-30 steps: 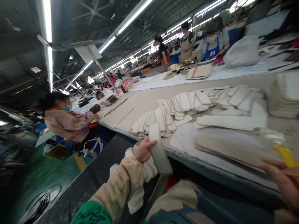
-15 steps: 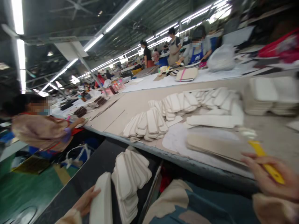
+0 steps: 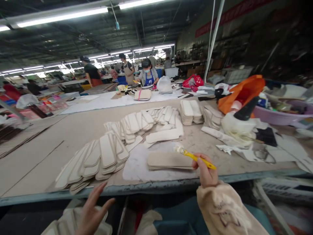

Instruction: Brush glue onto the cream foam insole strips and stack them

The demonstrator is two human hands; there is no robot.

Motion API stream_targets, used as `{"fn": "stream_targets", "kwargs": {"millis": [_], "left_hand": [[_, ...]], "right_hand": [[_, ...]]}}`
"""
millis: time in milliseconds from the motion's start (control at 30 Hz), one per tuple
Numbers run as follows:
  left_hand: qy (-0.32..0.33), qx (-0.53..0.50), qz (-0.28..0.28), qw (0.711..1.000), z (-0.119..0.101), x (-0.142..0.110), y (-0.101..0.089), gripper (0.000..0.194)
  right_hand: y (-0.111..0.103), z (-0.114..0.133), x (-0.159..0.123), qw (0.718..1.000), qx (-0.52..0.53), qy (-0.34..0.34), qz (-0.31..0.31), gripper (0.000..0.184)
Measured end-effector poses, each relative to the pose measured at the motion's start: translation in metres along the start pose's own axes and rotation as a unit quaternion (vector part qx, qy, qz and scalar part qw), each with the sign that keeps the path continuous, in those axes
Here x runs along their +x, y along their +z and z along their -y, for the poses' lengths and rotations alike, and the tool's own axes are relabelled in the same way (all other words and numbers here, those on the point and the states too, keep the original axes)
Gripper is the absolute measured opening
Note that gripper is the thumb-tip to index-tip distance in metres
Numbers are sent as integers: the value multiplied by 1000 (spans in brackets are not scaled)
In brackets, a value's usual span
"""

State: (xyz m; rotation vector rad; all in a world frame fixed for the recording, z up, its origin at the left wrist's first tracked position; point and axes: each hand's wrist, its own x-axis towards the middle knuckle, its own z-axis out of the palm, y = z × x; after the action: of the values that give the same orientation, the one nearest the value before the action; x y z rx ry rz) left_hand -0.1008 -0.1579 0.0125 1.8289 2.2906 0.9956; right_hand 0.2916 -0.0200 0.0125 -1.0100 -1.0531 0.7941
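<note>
Nearest to us, the left hand (image 3: 94, 209) has its fingers spread and grasping nothing, above the pale pieces (image 3: 67, 223) lying below the surface (image 3: 78, 120). Farther in, the right hand (image 3: 206, 171) has its fingers closed around the handle of a yellow brush (image 3: 199, 159), whose whitened bristles point away to the left. Its fingertips lie at the right end of a stack of beige strips (image 3: 168, 160), on a white sheet (image 3: 135, 169) near the front edge; whether they touch the stack we cannot tell. Beyond the sheet, fanned white pieces (image 3: 107, 150) curve back across the surface. Farther still, a co-worker in a blue apron (image 3: 149, 80) works.

We judge the strips light, thin and fairly stiff, able to flex and slide on one another; each is best taken by its long edges near one end, clear of any wet face. The brush is light, best held mid-handle. Compared with half a second earlier, the left hand no longer grips a pale piece, and the view has turned right, bringing in an orange bag (image 3: 241, 94).
</note>
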Motion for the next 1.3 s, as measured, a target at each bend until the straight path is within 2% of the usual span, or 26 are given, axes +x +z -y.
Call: {"fn": "stream_targets", "kwargs": {"millis": [67, 167, 233, 300, 467, 567, 700, 767, 867, 967, 1133, 1300], "left_hand": [[70, -88, 67, 991, -26, 20, 41, 67], [135, -156, 150, 967, -64, 58, 104, 86], [143, -176, 191, 955, -79, 80, 131, 94], [135, -185, 216, 949, -83, 96, 143, 97], [145, -184, 252, 939, -77, 109, 143, 85], [146, -179, 256, 939, -77, 109, 144, 77], [142, -175, 236, 945, -78, 108, 146, 74], [144, -174, 226, 948, -78, 107, 145, 72], [150, -183, 219, 947, -79, 107, 144, 66], [168, -201, 208, 942, -77, 106, 146, 52], [185, -202, 159, 948, -73, 102, 151, 28], [207, -185, 107, 955, -72, 103, 153, 19]], "right_hand": [[-3, 0, 6, 999, 20, 4, -24, 26], [-13, -1, 16, 997, 44, 12, -65, 28], [-20, -3, 22, 995, 55, 23, -85, 29], [-24, -4, 24, 993, 65, 34, -92, 29], [-19, -4, 26, 992, 87, 64, -72, 27], [-14, -4, 29, 989, 95, 57, -96, 26], [-17, -3, 38, 980, 88, 32, -177, 27], [-20, -3, 41, 977, 78, 25, -197, 27], [-23, -3, 41, 978, 65, 18, -195, 27], [-22, -5, 40, 981, 60, 20, -184, 28], [-21, -9, 38, 983, 53, 25, -174, 30], [-22, -7, 35, 985, 54, 16, -160, 27]]}}
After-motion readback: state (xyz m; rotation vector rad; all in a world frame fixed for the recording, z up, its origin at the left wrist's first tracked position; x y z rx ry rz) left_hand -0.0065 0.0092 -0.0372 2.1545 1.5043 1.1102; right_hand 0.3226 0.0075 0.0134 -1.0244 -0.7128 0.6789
